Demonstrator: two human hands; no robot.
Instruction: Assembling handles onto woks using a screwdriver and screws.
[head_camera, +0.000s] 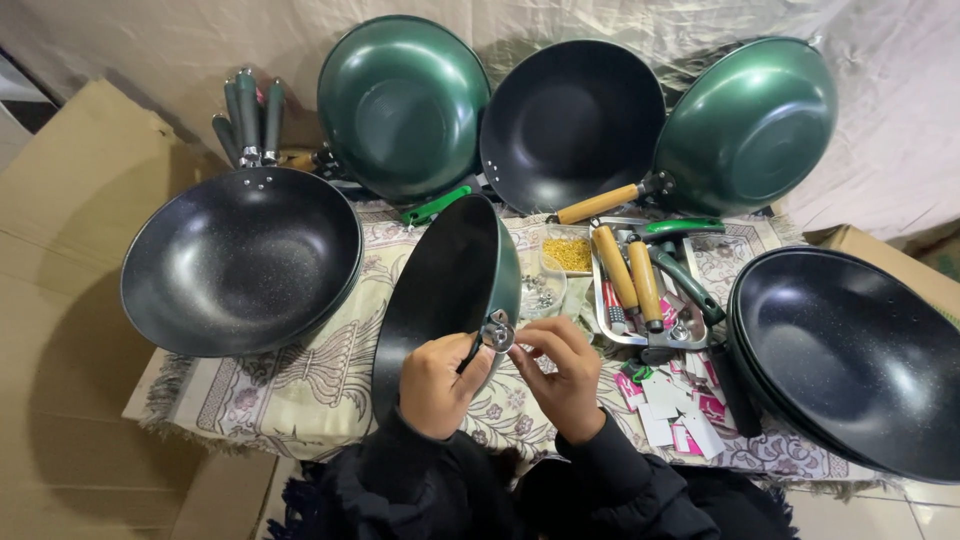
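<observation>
A person in dark sleeves holds a green wok (447, 290) tilted on its edge over a patterned cloth (300, 385) spread on the counter, its black inside facing left. The left hand (440, 383) is closed around the wok's rim beside a small metal bracket (497, 330), and the right hand (563, 372) pinches that bracket between fingertips, touching it from the right.

Left of the held wok, a black wok (240, 260) lies open side up on the cloth, with a cluster of grey handles (248, 120) standing just behind it. Behind the held wok, three more woks lean against a pale sheet: a green one (403, 105) showing its underside, a black-lined one (570, 122) facing forward, and another green one (748, 125) with a wooden handle (597, 204) attached.

Right of the held wok, a metal tray (690, 335) holds wooden handles (630, 275) and green handles (688, 280), next to a small dish of yellow bits (567, 253). Pink and white paper tags (680, 405) lie scattered just in front of the tray. Further right sits a stack of black woks (855, 355).
</observation>
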